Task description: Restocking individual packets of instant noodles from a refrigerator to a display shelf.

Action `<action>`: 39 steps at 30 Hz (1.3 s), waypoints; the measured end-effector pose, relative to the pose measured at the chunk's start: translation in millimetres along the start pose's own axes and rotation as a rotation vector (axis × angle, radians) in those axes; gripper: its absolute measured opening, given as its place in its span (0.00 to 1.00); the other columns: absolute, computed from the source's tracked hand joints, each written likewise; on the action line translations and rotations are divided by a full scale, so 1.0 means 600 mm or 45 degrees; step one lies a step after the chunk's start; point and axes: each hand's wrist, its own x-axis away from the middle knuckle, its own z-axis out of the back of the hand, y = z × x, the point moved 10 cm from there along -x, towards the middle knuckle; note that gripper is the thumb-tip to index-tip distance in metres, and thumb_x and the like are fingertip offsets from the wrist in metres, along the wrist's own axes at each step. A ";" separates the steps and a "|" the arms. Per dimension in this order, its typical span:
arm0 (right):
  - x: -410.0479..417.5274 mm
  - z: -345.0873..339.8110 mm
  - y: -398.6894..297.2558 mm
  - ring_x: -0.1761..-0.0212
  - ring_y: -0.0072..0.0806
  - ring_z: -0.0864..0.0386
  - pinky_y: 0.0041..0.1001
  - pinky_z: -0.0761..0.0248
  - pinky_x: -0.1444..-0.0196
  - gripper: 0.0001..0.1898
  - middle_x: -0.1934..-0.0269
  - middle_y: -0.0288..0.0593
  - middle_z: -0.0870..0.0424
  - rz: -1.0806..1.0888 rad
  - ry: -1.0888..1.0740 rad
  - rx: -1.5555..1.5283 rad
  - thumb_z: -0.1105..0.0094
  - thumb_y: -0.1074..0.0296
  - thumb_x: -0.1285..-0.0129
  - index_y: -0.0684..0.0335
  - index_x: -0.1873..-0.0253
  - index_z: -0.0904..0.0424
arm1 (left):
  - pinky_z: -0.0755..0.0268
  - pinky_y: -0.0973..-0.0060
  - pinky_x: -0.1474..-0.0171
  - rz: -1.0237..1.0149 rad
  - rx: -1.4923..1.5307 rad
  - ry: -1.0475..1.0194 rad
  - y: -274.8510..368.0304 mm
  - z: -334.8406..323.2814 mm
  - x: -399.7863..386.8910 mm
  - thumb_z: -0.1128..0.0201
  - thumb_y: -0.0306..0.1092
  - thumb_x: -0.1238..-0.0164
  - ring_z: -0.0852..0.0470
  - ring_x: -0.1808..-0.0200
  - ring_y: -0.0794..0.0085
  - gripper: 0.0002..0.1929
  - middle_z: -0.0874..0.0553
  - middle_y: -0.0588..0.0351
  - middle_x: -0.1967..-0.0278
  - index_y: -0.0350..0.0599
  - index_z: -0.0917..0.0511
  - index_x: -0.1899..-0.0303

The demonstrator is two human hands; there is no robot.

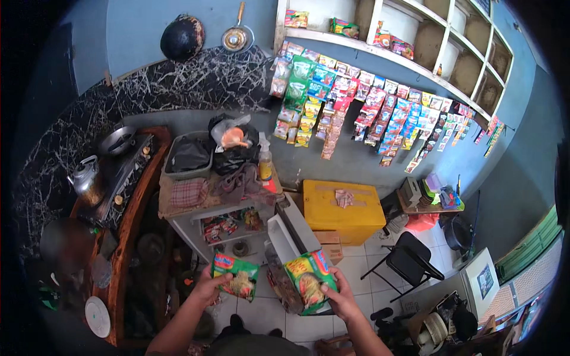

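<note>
My left hand (209, 287) grips a green instant noodle packet (238, 277) by its left edge, thumb on the front. Another green and yellow noodle packet (305, 282) is in my right hand (340, 296), held at its right side. Both packets face up towards me, apart from each other. Beyond them stands a small refrigerator (187, 222) with its door (289, 227) swung out to the right. Several small packets (220, 229) lie on a shelf inside it. A clear plastic bag (282, 285) with dark contents shows beside the right packet, partly hidden by it.
Strips of sachets (347, 102) hang on the wall below white shelves (329, 34). A yellow box (343, 213) stands right of the fridge door, near a black folding chair (407, 258). To the left, a kettle (87, 180) sits by a stove (129, 178) on a wood-edged counter (129, 249).
</note>
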 end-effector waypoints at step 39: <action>0.007 -0.137 0.031 0.47 0.30 0.18 0.31 0.25 0.43 0.21 0.47 0.42 0.18 0.226 0.728 -0.461 0.38 0.60 0.30 0.65 0.39 0.28 | 0.25 0.61 0.40 0.062 0.345 -0.080 0.107 0.085 -0.009 0.39 0.25 0.29 0.19 0.42 0.66 0.18 0.18 0.55 0.45 0.46 0.29 0.40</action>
